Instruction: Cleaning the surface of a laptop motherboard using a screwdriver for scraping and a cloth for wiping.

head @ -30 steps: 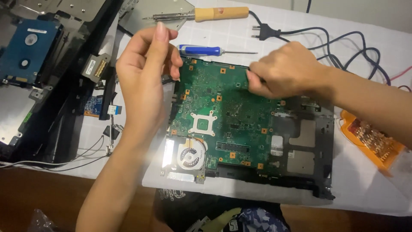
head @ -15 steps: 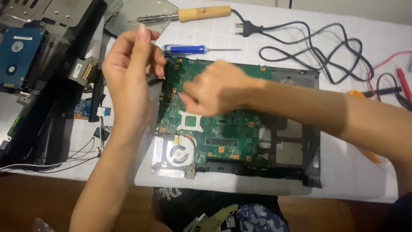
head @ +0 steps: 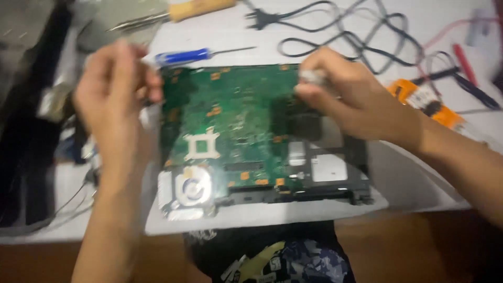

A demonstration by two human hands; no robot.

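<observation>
At the board's left edge, left hand fingers curled, grip blurred, cannot tell | right hand pinches the top right edge of green board | board lies in black frame on white tabletop | fan at lower left | blue screwdriver just above | black cable beyond
</observation>
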